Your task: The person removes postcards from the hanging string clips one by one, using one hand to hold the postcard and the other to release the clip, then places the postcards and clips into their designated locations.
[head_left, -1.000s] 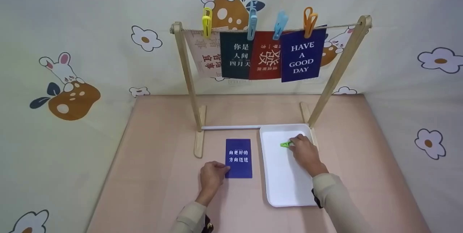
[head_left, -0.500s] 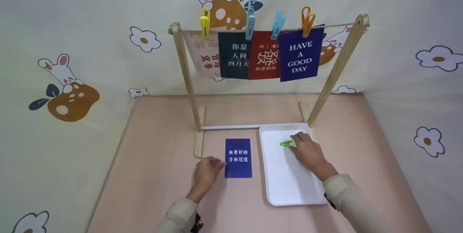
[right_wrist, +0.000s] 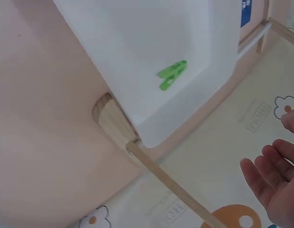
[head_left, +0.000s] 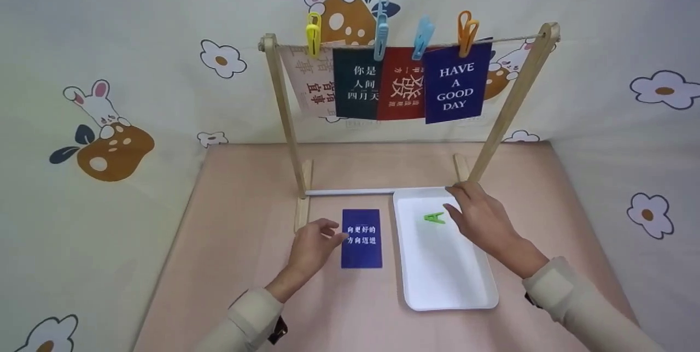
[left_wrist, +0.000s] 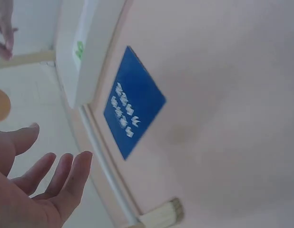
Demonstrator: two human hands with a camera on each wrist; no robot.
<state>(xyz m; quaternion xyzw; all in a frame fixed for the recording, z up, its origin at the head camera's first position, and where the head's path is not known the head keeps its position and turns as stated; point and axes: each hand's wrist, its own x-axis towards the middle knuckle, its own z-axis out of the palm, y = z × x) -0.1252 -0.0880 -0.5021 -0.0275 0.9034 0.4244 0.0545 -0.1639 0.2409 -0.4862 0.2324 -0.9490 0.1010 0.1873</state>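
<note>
My left hand [head_left: 314, 248] hovers above the table by the left edge of a blue card [head_left: 361, 253] with white Chinese characters. Its fingers are relaxed and hold nothing, as the left wrist view shows. Inside the white tray [head_left: 448, 281] lies a green clothespin [head_left: 435, 218]. My right hand [head_left: 486, 218] is raised over the tray's far right corner, fingers apart and loosely bent, with nothing between them. The right wrist view shows the green clothespin [right_wrist: 172, 75] lying apart from that hand.
Behind stands a wooden frame [head_left: 287, 122] with a string. Yellow [head_left: 313, 35], blue and orange [head_left: 467, 35] clothespins hold several cards on it, including a dark green card [head_left: 355, 106] and a red card [head_left: 402, 109]. A white rod [head_left: 350, 192] joins the frame's feet.
My right hand has let go of the green clothespin and risen away to the right. The left hand has drawn off the blue card's edge and lifted, its fingers opening.
</note>
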